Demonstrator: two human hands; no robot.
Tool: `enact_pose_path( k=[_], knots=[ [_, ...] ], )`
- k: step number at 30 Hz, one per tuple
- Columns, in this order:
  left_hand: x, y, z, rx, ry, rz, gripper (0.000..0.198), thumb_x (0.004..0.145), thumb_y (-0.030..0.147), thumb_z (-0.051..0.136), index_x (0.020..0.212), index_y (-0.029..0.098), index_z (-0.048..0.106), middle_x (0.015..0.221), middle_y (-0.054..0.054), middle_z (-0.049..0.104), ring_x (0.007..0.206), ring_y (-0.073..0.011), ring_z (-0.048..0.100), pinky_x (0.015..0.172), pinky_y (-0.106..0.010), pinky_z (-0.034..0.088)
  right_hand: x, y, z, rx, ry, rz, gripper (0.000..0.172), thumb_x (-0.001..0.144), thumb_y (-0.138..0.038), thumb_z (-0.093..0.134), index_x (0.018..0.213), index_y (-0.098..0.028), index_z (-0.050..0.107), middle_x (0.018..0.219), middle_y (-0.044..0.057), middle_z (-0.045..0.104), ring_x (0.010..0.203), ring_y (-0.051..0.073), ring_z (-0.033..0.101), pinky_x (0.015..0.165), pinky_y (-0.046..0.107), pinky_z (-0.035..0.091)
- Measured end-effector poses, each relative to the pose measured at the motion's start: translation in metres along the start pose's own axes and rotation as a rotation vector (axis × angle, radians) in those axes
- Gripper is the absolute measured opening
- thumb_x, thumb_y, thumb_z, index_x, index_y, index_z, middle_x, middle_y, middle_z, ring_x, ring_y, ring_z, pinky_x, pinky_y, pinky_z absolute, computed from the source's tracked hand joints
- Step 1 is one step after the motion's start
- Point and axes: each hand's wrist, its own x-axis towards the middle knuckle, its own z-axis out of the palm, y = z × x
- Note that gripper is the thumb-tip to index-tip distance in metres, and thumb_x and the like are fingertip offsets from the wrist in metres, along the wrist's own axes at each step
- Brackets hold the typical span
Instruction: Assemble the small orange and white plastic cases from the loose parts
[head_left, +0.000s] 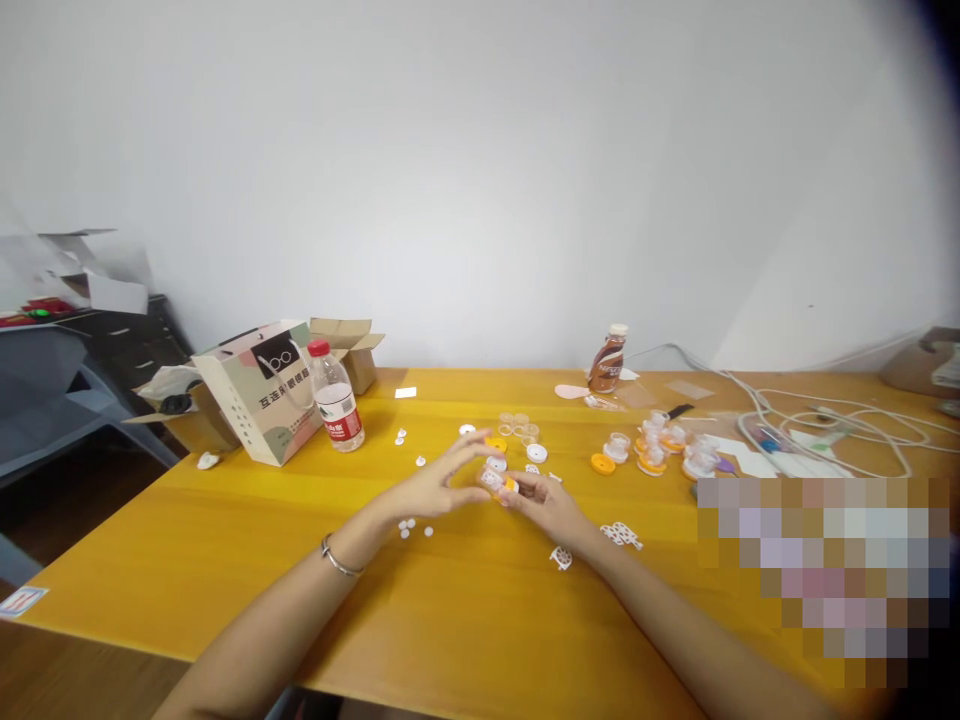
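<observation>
Over the middle of the yellow table (225, 560), my left hand (439, 485) and my right hand (544, 502) meet around a small white and orange plastic piece (501, 483). Both hands pinch it with their fingertips; the left hand's upper fingers arch above it. A thin bracelet circles my left wrist. Close behind the hands lie small white discs (535, 452), an orange cap (496, 443) and clear little cups (519, 425). White lattice cut-outs (620, 534) rest just right of my right wrist.
A water bottle (337, 396), a printed paper bag (259, 388) and cardboard boxes (352, 345) stand at the left back. A brown drink bottle (607, 358) stands at the back. Assembled orange-and-clear pieces (652, 452) and white cables (825, 425) lie to the right.
</observation>
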Motion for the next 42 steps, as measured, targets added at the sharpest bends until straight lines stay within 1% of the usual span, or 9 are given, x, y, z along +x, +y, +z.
enact_pose_path(
  k=[9,12,16,21,26,31,36,39,42],
  knots=[
    [0.001,-0.001,0.001,-0.018,0.028,-0.078,0.042,0.073,0.036,0.058,0.111,0.021,0.048,0.114,-0.007,0.052,0.098,-0.017,0.051,0.078,-0.026,0.042,0.001,0.002,-0.001,-0.007,0.017,0.007,0.035,0.074,-0.039,0.053,0.102,-0.019,0.059,0.082,0.002,0.064,0.077,0.018,0.057,0.069,0.03,0.046],
    [0.001,-0.005,0.0,-0.016,0.014,-0.147,0.032,0.078,0.039,0.049,0.103,0.018,0.054,0.097,-0.006,0.059,0.083,-0.0151,0.056,0.07,-0.026,0.043,0.001,0.003,-0.002,0.0,0.01,0.004,0.036,0.074,-0.039,0.053,0.103,-0.019,0.059,0.083,0.002,0.064,0.077,0.019,0.057,0.069,0.03,0.046],
    [0.002,-0.008,0.0,-0.086,0.033,-0.065,0.046,0.073,0.034,0.058,0.116,0.024,0.044,0.115,-0.007,0.05,0.098,-0.0161,0.051,0.077,-0.026,0.041,0.002,0.004,-0.002,-0.009,0.029,-0.003,0.036,0.074,-0.039,0.053,0.103,-0.019,0.059,0.083,0.002,0.064,0.077,0.019,0.057,0.068,0.03,0.046],
    [0.003,-0.007,0.004,-0.078,-0.027,-0.113,0.028,0.08,0.039,0.047,0.094,0.016,0.056,0.084,-0.005,0.061,0.077,-0.0137,0.057,0.07,-0.026,0.043,0.001,0.001,-0.003,-0.031,0.022,-0.011,0.034,0.072,-0.041,0.054,0.098,-0.02,0.062,0.076,0.001,0.064,0.073,0.019,0.057,0.065,0.029,0.046],
    [0.004,-0.01,0.009,-0.133,0.039,-0.112,0.047,0.075,0.036,0.056,0.117,0.021,0.04,0.101,-0.007,0.058,0.082,-0.013,0.056,0.071,-0.025,0.043,0.0,-0.005,-0.008,-0.049,0.06,-0.006,0.034,0.072,-0.042,0.053,0.096,-0.019,0.063,0.075,0.001,0.064,0.069,0.017,0.055,0.063,0.028,0.044],
    [0.005,-0.005,0.018,0.045,0.115,-0.108,0.031,0.08,0.041,0.045,0.086,0.014,0.06,0.078,-0.003,0.064,0.065,-0.0109,0.055,0.06,-0.021,0.041,-0.002,-0.004,-0.011,0.039,-0.065,0.044,0.025,0.073,-0.04,0.053,0.078,-0.019,0.064,0.063,-0.002,0.059,0.058,0.012,0.051,0.057,0.023,0.041],
    [0.013,-0.006,0.023,0.029,0.127,-0.158,0.035,0.079,0.043,0.045,0.082,0.012,0.061,0.069,-0.003,0.062,0.057,-0.0099,0.053,0.053,-0.02,0.04,-0.001,0.001,-0.014,0.296,-0.084,0.144,0.025,0.072,-0.038,0.056,0.069,-0.015,0.062,0.06,0.0,0.059,0.055,0.011,0.053,0.054,0.022,0.041],
    [0.028,-0.008,0.024,-0.007,0.244,-0.112,0.034,0.081,0.041,0.041,0.087,0.013,0.059,0.078,-0.003,0.063,0.068,-0.0122,0.056,0.062,-0.021,0.043,0.007,0.006,-0.027,0.537,0.144,0.136,0.025,0.069,-0.039,0.058,0.072,-0.014,0.061,0.064,0.002,0.062,0.055,0.011,0.055,0.054,0.023,0.044],
    [0.052,-0.006,0.033,0.156,0.305,0.026,0.03,0.084,0.036,0.038,0.091,0.016,0.059,0.088,-0.003,0.062,0.082,-0.0136,0.055,0.072,-0.023,0.042,0.016,0.018,-0.053,0.649,0.682,0.003,0.025,0.066,-0.042,0.058,0.073,-0.018,0.055,0.071,0.002,0.064,0.061,0.012,0.058,0.055,0.022,0.045]
  ],
)
